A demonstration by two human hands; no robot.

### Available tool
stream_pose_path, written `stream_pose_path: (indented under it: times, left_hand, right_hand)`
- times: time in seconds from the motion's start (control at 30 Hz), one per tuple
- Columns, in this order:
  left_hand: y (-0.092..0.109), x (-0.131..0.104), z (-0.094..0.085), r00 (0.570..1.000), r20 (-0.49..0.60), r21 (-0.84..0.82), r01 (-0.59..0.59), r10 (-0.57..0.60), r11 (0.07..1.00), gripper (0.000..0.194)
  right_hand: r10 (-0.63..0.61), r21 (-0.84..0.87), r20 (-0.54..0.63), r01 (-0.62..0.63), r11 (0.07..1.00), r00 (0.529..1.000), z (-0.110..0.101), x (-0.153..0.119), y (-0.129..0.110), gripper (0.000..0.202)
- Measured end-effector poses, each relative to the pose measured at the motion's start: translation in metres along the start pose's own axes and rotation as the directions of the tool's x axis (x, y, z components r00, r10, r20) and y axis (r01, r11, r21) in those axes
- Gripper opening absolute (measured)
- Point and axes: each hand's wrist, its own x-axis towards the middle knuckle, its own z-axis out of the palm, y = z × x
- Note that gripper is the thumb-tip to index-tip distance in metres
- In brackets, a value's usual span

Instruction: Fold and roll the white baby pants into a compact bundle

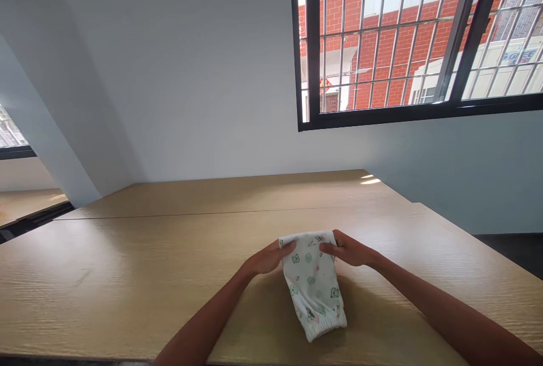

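Note:
A small white garment [313,284] printed with green bear faces hangs folded between my two hands, low in the middle of the view. Its lower end is gathered, like an elastic cuff or waistband; which one I cannot tell. My left hand [270,257] grips the upper left corner, thumb in front and fingers hidden behind the cloth. At the upper right corner my right hand [348,248] pinches the fabric the same way, thumb lying across the front. The upper edge is stretched between them, and the gathered end slants down towards me above the tabletop.
A wide light-wood table [148,275] spreads under my arms, with a seam across its far part. Behind it rises a pale wall [203,72]. A black-framed barred window [382,114] is at upper right. The table's right edge runs diagonally towards me.

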Motion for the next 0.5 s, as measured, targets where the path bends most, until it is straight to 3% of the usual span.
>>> stream_pose_path:
  times: [0.1, 0.2, 0.33, 0.4, 0.47, 0.5]
  left_hand:
    - [-0.002, 0.001, 0.002, 0.996, 0.083, -0.288, 0.044, -0.021, 0.957, 0.059]
    - [0.002, -0.001, 0.006, 0.980, 0.197, -0.495, 0.106, -0.008, 0.862, 0.066]
    - [0.009, 0.002, 0.015, 0.979, 0.204, -0.569, 0.133, -0.017, 0.812, 0.073]
    - [0.008, 0.008, 0.017, 0.988, 0.134, -0.473, 0.133, -0.078, 0.871, 0.079]
    - [0.004, 0.013, 0.015, 0.989, -0.112, -0.194, 0.075, -0.098, 0.978, 0.078]
    - [0.002, 0.014, 0.013, 0.963, -0.264, -0.022, 0.055, -0.059, 0.998, 0.073]
  right_hand:
    - [0.031, 0.322, -0.026, -0.020, 0.946, 0.999, 0.007, 0.000, -0.004, 0.044]
    - [0.162, 0.595, -0.112, -0.064, 0.801, 0.980, 0.018, -0.002, -0.010, 0.039]
    - [0.286, 0.704, -0.211, -0.058, 0.708, 0.935, 0.029, -0.001, -0.017, 0.033]
    - [0.334, 0.681, -0.249, -0.081, 0.728, 0.909, 0.029, 0.003, -0.015, 0.033]
    - [0.363, 0.578, -0.338, -0.113, 0.808, 0.868, 0.023, 0.006, -0.007, 0.032]
    - [0.350, 0.472, -0.430, -0.123, 0.873, 0.832, 0.019, 0.008, -0.001, 0.030]
